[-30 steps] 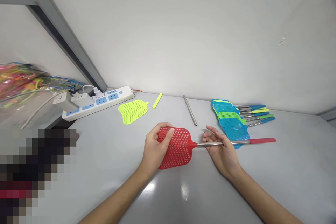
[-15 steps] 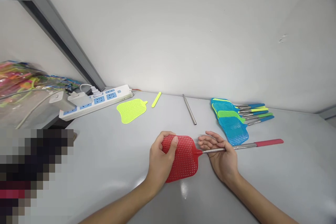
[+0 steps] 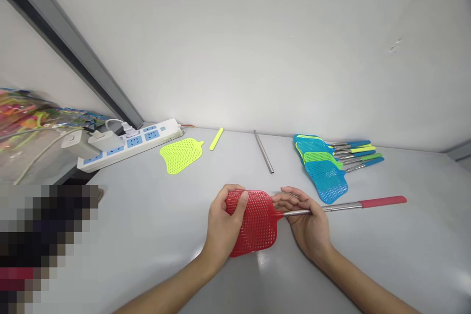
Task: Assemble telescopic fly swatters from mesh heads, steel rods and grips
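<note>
A red fly swatter (image 3: 259,221) is held above the grey table, its perforated head to the left. My left hand (image 3: 226,218) is closed on the head's left side, thumb on top. My right hand (image 3: 307,223) loosely holds the metal rod (image 3: 342,207) just past the neck; the thumb crosses over the rod and the fingers are half extended behind it. The red grip (image 3: 384,201) points right. Beyond my hands lie a loose yellow swatter head (image 3: 182,155), a yellow handle sleeve (image 3: 217,139) and a bare metal rod (image 3: 264,151).
Blue, yellow and green fly swatters (image 3: 326,179) lie in an overlapping pile at the back right. A white power strip (image 3: 134,144) with plugs stands at the left, near plastic-bagged colourful items (image 3: 33,113). A white wall (image 3: 239,59) rises behind the table.
The fingers of my right hand have shifted slightly left, towards the swatter's head. The red grip reaches a little farther right. My left hand keeps its hold.
</note>
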### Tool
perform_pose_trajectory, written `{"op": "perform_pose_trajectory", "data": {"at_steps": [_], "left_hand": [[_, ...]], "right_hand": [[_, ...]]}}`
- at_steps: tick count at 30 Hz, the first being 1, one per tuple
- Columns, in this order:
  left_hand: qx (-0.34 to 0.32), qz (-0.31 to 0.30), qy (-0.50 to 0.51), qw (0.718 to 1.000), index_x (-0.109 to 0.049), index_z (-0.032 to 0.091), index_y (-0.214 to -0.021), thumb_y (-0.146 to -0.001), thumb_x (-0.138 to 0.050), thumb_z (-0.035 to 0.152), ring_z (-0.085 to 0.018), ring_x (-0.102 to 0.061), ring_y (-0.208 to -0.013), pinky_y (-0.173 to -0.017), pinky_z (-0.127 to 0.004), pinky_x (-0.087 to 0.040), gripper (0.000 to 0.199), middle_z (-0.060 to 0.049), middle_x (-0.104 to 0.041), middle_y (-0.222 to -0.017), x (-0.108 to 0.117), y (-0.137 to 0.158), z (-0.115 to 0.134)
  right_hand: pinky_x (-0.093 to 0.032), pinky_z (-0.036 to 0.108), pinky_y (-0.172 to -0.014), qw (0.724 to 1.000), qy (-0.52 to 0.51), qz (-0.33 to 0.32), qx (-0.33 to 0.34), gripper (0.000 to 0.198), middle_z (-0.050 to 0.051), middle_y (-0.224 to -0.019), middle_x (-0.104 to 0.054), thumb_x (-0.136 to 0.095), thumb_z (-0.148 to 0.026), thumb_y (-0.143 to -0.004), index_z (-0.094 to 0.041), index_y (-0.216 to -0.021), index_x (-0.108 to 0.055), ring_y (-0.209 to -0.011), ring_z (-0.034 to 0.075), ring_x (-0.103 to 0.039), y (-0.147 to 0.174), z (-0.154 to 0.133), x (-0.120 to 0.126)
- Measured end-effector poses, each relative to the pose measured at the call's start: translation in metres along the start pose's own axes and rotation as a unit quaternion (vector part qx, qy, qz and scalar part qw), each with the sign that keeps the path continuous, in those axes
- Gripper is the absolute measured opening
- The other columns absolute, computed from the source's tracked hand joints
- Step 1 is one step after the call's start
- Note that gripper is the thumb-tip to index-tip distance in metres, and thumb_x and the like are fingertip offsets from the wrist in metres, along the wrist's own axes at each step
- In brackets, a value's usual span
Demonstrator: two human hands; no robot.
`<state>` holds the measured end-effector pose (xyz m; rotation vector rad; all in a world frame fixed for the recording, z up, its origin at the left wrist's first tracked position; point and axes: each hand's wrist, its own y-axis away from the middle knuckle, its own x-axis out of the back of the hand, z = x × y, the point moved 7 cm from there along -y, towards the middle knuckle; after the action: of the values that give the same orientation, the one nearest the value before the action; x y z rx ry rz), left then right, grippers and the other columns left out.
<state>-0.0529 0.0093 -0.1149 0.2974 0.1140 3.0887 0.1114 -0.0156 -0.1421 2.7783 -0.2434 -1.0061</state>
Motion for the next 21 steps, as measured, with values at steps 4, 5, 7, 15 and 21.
{"op": "perform_pose_trajectory", "data": {"at_steps": [4,5,7,15,21], "left_hand": [[-0.011,-0.003,0.011,1.0,-0.052,0.019,-0.082,-0.074,-0.048,0.036,-0.013,-0.054,-0.07,-0.064,-0.025,-0.042,0.018,0.0,-0.058,-0.078,0.001,-0.004,0.003],[-0.014,-0.002,0.013,1.0,-0.052,0.02,-0.082,-0.074,-0.048,0.035,-0.013,-0.054,-0.07,-0.064,-0.024,-0.042,0.018,0.0,-0.058,-0.077,0.002,-0.004,0.004],[-0.021,0.003,0.014,1.0,-0.053,0.02,-0.082,-0.074,-0.049,0.035,-0.013,-0.054,-0.069,-0.063,-0.024,-0.042,0.018,0.0,-0.058,-0.077,0.003,-0.006,0.006],[-0.029,0.01,0.025,0.999,-0.054,0.019,-0.083,-0.072,-0.05,0.036,-0.014,-0.055,-0.071,-0.062,-0.024,-0.042,0.02,-0.001,-0.058,-0.079,0.006,-0.009,0.008],[-0.032,0.009,0.024,0.999,-0.054,0.019,-0.084,-0.072,-0.051,0.036,-0.014,-0.055,-0.072,-0.061,-0.023,-0.042,0.02,-0.001,-0.059,-0.081,0.007,-0.012,0.008]], "right_hand": [[-0.038,0.036,-0.07,1.0,0.004,-0.006,0.001,0.026,0.009,-0.072,-0.065,-0.04,-0.024,-0.066,-0.015,-0.078,-0.062,-0.069,0.022,-0.058,-0.002,0.001,0.0],[-0.039,0.036,-0.07,1.0,0.005,-0.008,0.0,0.026,0.01,-0.072,-0.065,-0.04,-0.023,-0.066,-0.014,-0.077,-0.062,-0.069,0.022,-0.058,-0.003,0.001,-0.001],[-0.039,0.036,-0.069,1.0,0.009,-0.009,0.001,0.027,0.011,-0.072,-0.065,-0.039,-0.023,-0.066,-0.014,-0.075,-0.062,-0.07,0.023,-0.058,-0.004,0.001,-0.001],[-0.04,0.035,-0.068,1.0,0.017,0.007,-0.007,0.028,0.01,-0.069,-0.064,-0.039,-0.028,-0.069,-0.013,-0.073,-0.063,-0.07,0.021,-0.057,-0.007,0.001,0.001],[-0.041,0.033,-0.067,1.0,0.017,0.002,-0.014,0.027,0.01,-0.068,-0.063,-0.039,-0.027,-0.071,-0.013,-0.072,-0.062,-0.068,0.02,-0.056,-0.007,0.0,-0.001]]}}
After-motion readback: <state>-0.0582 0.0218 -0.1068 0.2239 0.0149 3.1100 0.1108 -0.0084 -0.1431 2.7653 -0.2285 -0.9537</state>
